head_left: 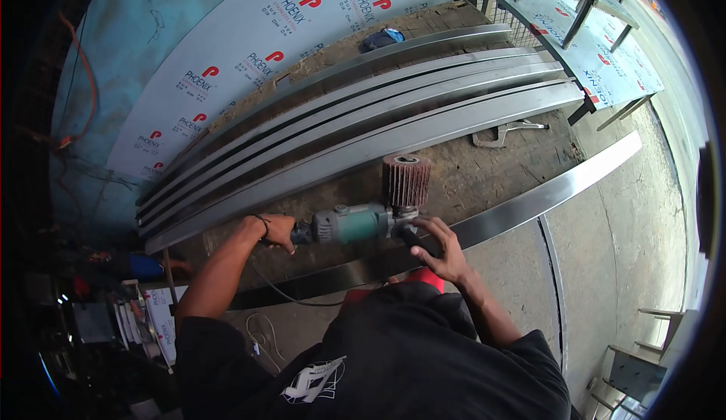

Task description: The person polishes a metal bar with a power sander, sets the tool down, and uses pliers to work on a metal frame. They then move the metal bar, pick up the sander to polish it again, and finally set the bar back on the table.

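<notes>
A green and grey angle grinder (pixel 355 225) lies across in front of me, with a brown abrasive flap wheel (pixel 406 182) on its head pointing away from me. My left hand (pixel 280 233) is wrapped round the rear end of the grinder, at the left. At the head end, my right hand (pixel 446 252) holds the black side handle (pixel 422 243). Below the tool runs a long shiny metal bar (pixel 522 212) along the near edge of the wooden bench (pixel 476 170). The grinder overlaps part of this bar in view.
Several long metal bars (pixel 363 144) lie side by side farther back on the bench. A locking clamp (pixel 505 132) rests right of the wheel. A dark blue bundle (pixel 382 39) sits at the back. A film-covered metal table (pixel 597 57) stands at right. A cord (pixel 291 299) hangs below the grinder.
</notes>
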`<state>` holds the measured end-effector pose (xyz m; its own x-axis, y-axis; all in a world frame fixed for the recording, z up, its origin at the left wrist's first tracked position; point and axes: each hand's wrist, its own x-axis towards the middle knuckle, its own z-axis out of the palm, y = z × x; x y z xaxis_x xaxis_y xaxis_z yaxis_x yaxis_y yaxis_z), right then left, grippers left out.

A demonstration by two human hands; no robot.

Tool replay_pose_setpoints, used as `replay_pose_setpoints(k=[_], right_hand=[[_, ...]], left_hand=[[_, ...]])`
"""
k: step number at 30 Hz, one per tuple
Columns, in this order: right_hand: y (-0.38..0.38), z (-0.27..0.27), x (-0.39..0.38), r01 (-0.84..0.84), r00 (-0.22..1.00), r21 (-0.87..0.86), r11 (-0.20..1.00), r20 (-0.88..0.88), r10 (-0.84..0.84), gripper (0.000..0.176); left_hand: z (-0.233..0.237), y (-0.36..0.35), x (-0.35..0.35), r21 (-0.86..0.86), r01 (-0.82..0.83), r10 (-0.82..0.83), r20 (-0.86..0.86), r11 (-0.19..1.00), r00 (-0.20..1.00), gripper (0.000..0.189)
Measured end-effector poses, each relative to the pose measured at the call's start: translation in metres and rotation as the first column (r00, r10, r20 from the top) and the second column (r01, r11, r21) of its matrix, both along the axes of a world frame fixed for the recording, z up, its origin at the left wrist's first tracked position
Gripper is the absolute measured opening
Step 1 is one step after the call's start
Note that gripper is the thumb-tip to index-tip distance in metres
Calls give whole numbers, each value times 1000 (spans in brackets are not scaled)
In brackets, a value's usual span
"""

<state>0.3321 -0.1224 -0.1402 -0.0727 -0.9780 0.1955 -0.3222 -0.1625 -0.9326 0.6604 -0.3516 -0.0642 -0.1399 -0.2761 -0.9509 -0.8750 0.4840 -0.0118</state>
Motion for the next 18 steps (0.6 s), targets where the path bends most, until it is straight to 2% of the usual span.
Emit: replay_pose_setpoints(k=[1, 2, 4, 5, 9, 12, 14, 16, 18], right_hand=[[5, 1, 5, -132, 991, 8, 991, 35, 132, 49], [5, -1, 9, -126, 991, 16, 992, 34, 126, 49], [2, -7, 18, -201, 966, -54, 978, -174, 189, 42], [-2, -3, 21, -193, 975, -69, 979, -127, 183, 32], [-10, -18, 43, -180, 976, -35, 983, -128, 174, 25], [-15, -13, 56, -136, 978, -109, 985, -171, 116, 20], [-21, -5, 60, -62, 998, -15, 998, -30, 62, 16], [-29, -4, 64, -58, 998, -13, 998, -22, 58, 16], [-34, -3, 69, -42, 999, -15, 999, -11, 42, 15]], left_hand=[[-8, -2, 6, 7, 3, -3, 0, 1000, 1000, 36], [-15, -5, 11, 24, -56, 56, -4, 998, 998, 35], [-30, -10, 18, 46, -106, 106, -12, 993, 994, 33], [-34, -12, 21, 34, -107, 108, -17, 994, 994, 33], [-50, -17, 29, -21, -73, 72, -29, 997, 997, 35], [-53, -21, 26, -91, -12, 10, -15, 996, 1000, 38], [-59, -27, 28, -100, 10, -13, -28, 995, 1000, 42], [-64, -28, 36, -120, 29, -34, -37, 992, 999, 46], [-71, -28, 39, -266, 116, -140, -75, 957, 987, 46]])
